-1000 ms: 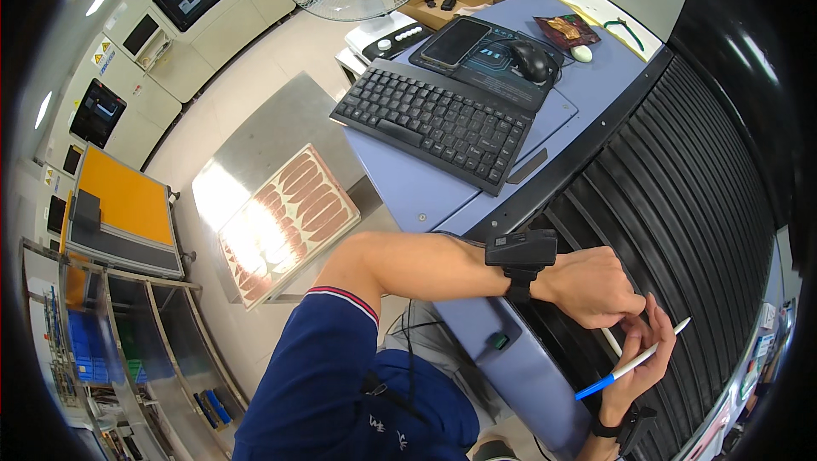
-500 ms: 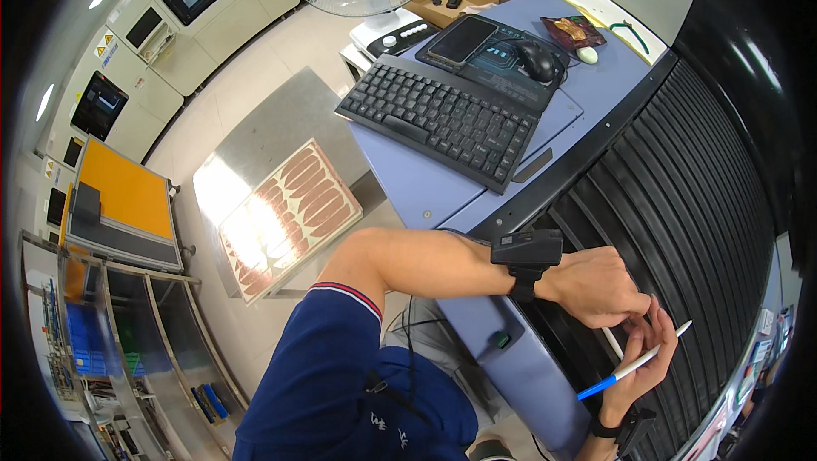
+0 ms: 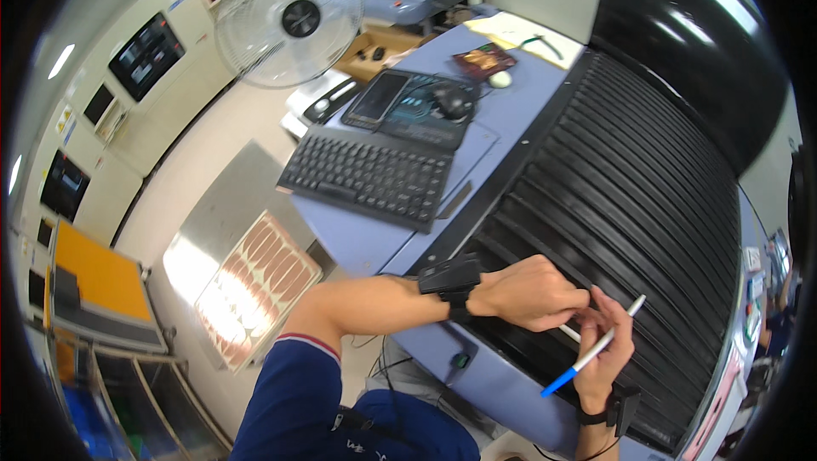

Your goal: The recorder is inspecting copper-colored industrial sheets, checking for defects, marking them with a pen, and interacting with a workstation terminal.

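My left hand (image 3: 536,293) is closed, knuckles up, above the black ribbed surface (image 3: 630,197). Its fingertips meet those of my right hand (image 3: 608,343), and whatever they pinch is hidden. Held slantwise in my right hand is a slim white pen (image 3: 600,344) with a blue end, the blue pointing down toward the bench edge. A thin white strip (image 3: 569,333) shows below the left fingers; I cannot tell if it is held. Both wrists carry black strapped devices.
Left of the ribbed surface, a blue-grey bench (image 3: 340,235) holds a black keyboard (image 3: 366,176), a phone (image 3: 379,99) and a mouse (image 3: 453,102). A white fan (image 3: 289,18) stands beyond. A metal table (image 3: 230,193) carries a copper-patterned panel (image 3: 259,286).
The whole view has swung, so the bench and my hands appear farther left. My hands stay together, the pen still in the right one.
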`<action>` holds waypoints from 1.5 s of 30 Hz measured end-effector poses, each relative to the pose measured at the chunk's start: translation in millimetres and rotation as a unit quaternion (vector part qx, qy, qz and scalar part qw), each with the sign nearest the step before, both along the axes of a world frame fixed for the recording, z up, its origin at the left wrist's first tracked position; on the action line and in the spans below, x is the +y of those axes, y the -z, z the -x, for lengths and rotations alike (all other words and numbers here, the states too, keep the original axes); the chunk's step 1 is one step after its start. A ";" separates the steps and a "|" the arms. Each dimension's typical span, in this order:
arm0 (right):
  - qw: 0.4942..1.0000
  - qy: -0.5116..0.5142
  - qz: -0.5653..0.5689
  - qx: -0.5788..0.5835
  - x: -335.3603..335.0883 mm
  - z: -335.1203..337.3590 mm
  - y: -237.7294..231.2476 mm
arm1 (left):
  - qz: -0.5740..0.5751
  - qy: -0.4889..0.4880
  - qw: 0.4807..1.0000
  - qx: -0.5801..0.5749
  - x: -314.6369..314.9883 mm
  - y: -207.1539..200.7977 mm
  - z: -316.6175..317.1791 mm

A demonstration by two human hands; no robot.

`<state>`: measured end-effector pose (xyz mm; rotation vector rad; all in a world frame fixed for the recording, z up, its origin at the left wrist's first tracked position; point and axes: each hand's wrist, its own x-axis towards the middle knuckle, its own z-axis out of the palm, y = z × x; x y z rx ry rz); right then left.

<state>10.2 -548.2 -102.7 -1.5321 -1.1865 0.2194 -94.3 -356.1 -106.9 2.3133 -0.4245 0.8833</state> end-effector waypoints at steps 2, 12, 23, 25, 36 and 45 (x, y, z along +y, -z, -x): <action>0.999 0.020 -0.025 -0.026 2.4 -0.7 1.9 | -0.006 0.003 1.000 0.009 -1.3 -1.9 -0.9; 0.997 0.014 -0.061 -0.050 3.8 0.9 -6.2 | -0.011 0.001 0.999 0.046 -5.6 -12.1 2.5; 0.998 0.015 -0.043 -0.049 -1.3 -2.2 -9.4 | -0.034 0.011 0.997 0.063 -4.3 -10.9 -2.5; 0.997 0.006 -0.054 -0.050 0.9 -1.0 -6.7 | -0.018 -0.015 0.998 0.059 -4.1 -8.0 1.4; 0.976 0.193 -0.103 -0.004 -8.3 -73.3 -19.5 | 0.076 -0.276 0.958 0.034 52.3 -22.9 2.1; 0.968 0.248 -0.009 -0.040 -16.9 -100.9 -18.0 | 0.014 -0.350 0.933 0.082 52.9 -16.1 -0.4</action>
